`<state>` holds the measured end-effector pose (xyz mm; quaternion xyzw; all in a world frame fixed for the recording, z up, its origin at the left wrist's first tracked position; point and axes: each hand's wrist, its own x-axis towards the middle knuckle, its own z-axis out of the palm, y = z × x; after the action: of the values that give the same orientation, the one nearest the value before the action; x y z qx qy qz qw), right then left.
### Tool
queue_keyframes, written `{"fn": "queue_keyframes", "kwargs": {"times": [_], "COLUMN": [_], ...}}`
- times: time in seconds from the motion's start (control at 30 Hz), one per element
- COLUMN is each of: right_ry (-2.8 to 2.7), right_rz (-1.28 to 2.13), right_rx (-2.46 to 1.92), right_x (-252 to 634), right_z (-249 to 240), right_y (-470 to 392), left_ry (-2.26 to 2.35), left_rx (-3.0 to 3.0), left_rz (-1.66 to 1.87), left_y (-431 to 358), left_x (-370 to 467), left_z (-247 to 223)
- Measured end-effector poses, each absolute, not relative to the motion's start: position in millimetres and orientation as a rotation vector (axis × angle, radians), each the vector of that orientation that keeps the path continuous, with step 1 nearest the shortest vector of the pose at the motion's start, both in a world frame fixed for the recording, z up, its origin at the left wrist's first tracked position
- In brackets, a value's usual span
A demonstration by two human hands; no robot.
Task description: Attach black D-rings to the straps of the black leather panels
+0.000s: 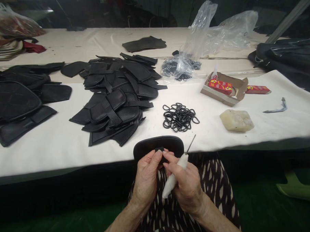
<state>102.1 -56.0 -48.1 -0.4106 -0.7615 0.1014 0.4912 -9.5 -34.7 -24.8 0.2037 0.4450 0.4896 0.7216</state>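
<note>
Head view: one black, rounded, leather-like panel (157,142), at the near edge of a white-covered table (207,141), directly behind the fingertips. Left hand (146,172): pinched on a short black strap end (160,149) in front of the panel. Right hand (187,183): closed round a white-handled tool with a thin metal shaft (170,183), shaft pointing up and away; its thumb and forefinger met the left fingertips at the strap end, though whether they gripped it could not be told.

On the table, beyond the panel: one loose heap of black D-shaped rings (180,117); to its left, one pile of black leather-like pieces with straps (111,111); to its right, one pale yellow, angular block (236,120). Behind the block: one open brown cardboard box (217,97), holding a red-and-yellow packet (220,87).
</note>
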Motion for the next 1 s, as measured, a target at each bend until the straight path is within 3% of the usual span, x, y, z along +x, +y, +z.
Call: {"fn": "queue_keyframes", "kwargs": {"times": [0.63, 1.0], "right_ry": [-1.876, -1.683], "right_rz": [0.145, 0.494], "right_rx": [-0.933, -0.983], "right_x": [101.7, 107.0], "right_z": [-48.5, -36.3], "right_y": [-53.5, -57.2], "left_ry": [0.950, 0.891], "left_rx": [0.522, 0.447], "left_rz": [1.050, 1.071], "left_y": [-30.3, -30.1], "left_x": [-14.5, -18.1], "left_z": [-29.3, -25.2]}}
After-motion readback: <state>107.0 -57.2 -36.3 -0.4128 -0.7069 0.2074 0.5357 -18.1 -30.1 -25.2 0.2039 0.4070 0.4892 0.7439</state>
